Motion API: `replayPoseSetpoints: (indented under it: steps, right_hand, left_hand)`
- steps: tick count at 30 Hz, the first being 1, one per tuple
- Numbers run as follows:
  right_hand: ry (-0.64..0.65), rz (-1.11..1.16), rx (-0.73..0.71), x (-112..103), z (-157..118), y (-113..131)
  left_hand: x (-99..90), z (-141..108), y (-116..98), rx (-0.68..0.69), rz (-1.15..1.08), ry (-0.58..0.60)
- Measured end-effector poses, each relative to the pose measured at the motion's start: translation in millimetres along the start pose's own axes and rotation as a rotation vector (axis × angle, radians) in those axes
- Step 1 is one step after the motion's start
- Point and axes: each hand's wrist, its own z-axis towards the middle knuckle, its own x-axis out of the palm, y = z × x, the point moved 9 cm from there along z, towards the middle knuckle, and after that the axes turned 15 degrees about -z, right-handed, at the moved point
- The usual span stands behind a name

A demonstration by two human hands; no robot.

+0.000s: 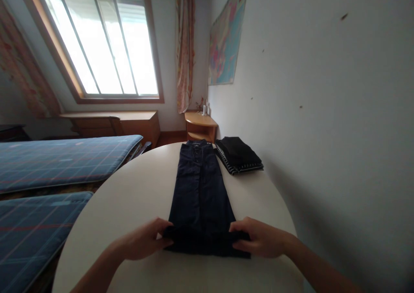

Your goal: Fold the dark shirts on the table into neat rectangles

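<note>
We look down at a round white worktop (pixel 139 189) beside a pale wall (pixel 326 124). A dark navy garment (pixel 200 193) lies along it, centred in front of us, its narrower, buttoned end far away and its wider end towards us. It may be a skirt or folded trousers; we cannot tell which.

Our left hand (pixel 147 240) pinches the left corner of the wide end between thumb and fingers, and our right hand (pixel 258 237) pinches the right corner in the same way. Gripping so far apart probably holds the edge level and the cloth flat between, with fewer creases. The cloth there looks doubled or lifted, though its darkness hides the layers.

Just beyond the garment's far right side sits a neat stack of folded dark clothes (pixel 241 152), some with white stripes. Placed there towards the wall, it seems meant to be out of the way of both arms. Behind the worktop, to the left, are plaid mattresses (pixel 61 161), and a bright window (pixel 103 47) lights the cloth.
</note>
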Motion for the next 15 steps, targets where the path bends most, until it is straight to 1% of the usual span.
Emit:
replayPoseSetpoints:
  steps: [2,3,4,6,7,9,13,15]
  right_hand:
    - [0.081,0.04,-0.055,7.0,-3.0,8.6]
    - [0.106,0.045,-0.076,8.1,-4.5,12.8]
    - [0.114,0.036,-0.089,6.7,-5.6,16.4]
    - [0.077,-0.005,-0.095,-4.3,-6.3,21.7]
    - [0.039,-0.03,-0.086,-13.1,-5.6,23.1]
    - [-0.058,-0.082,-0.05,-35.6,-2.6,22.6]
    - [-0.331,-0.188,0.062,-91.3,8.4,11.6]
    - [-0.454,-0.219,0.083,-115.0,16.6,5.8]
  left_hand:
    - [4.1,-5.7,3.2,-0.048,-0.004,0.058]
    - [5.9,-8.0,2.7,-0.05,-0.012,0.079]
    - [7.0,-9.4,0.7,-0.036,-0.024,0.094]
    - [6.2,-9.1,-6.9,0.017,-0.057,0.099]
    - [3.8,-7.1,-11.8,0.047,-0.073,0.088]
    - [-6.7,0.4,-23.5,0.105,-0.097,0.029]
    - [-45.0,23.7,-51.9,0.226,-0.111,-0.182]
    - [-64.5,38.3,-64.2,0.284,-0.111,-0.273]
